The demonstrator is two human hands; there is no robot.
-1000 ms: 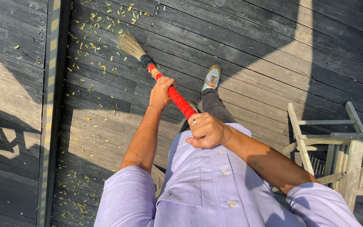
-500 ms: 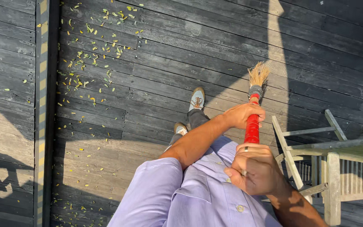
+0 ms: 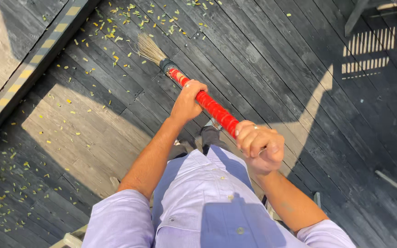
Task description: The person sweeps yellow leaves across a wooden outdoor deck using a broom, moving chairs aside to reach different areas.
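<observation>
Red broom handle (image 3: pixel 213 109) gripped by left hand (image 3: pixel 187 98) and right hand (image 3: pixel 259 146); its top end hidden.

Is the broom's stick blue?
No, the broom handle is red, and both the left hand and the right hand grip it.

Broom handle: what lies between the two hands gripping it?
In the head view, only a bare stretch of the red broom handle runs between the left hand and the right hand; nothing else.
</observation>
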